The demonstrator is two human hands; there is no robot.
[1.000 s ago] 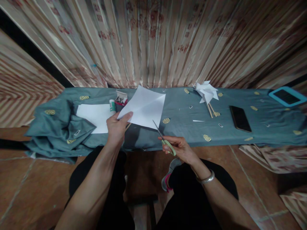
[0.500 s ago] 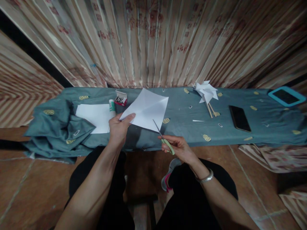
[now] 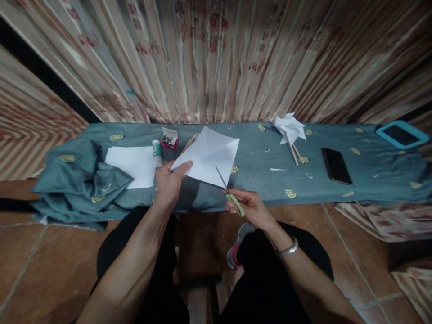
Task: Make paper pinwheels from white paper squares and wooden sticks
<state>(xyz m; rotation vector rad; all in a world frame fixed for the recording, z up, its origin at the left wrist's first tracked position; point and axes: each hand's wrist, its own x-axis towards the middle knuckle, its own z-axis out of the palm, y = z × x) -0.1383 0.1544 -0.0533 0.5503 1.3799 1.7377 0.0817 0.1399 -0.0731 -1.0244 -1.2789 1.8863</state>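
A creased white sheet of paper [image 3: 211,150] is pinched at its left corner by my left hand [image 3: 170,180], thumb on top. My right hand [image 3: 248,204] grips a pair of green-handled scissors [image 3: 235,205] by the handles. One dark blade lies over the paper near its lower right corner; the other blade is hidden beneath. Just beyond my left hand stand a glue stick [image 3: 157,150] with a green label and a small open red-and-white box [image 3: 169,138] of metal pins or tacks. The tips of wooden sticks [image 3: 191,141] peek out from behind the held paper.
White sheets [image 3: 131,164] lie at left, partly under bunched cloth [image 3: 84,175]. At right on the patterned green cloth are a paper pinwheel [image 3: 288,128] on sticks, a thin paper scrap [image 3: 278,169], a black phone [image 3: 336,166] and a blue-framed tablet [image 3: 401,135]. A curtain [image 3: 209,67] hangs behind.
The held paper has shifted slightly to the right, exposing the stick tips behind it. The scissors keep nearly the same place at the paper's lower right corner.
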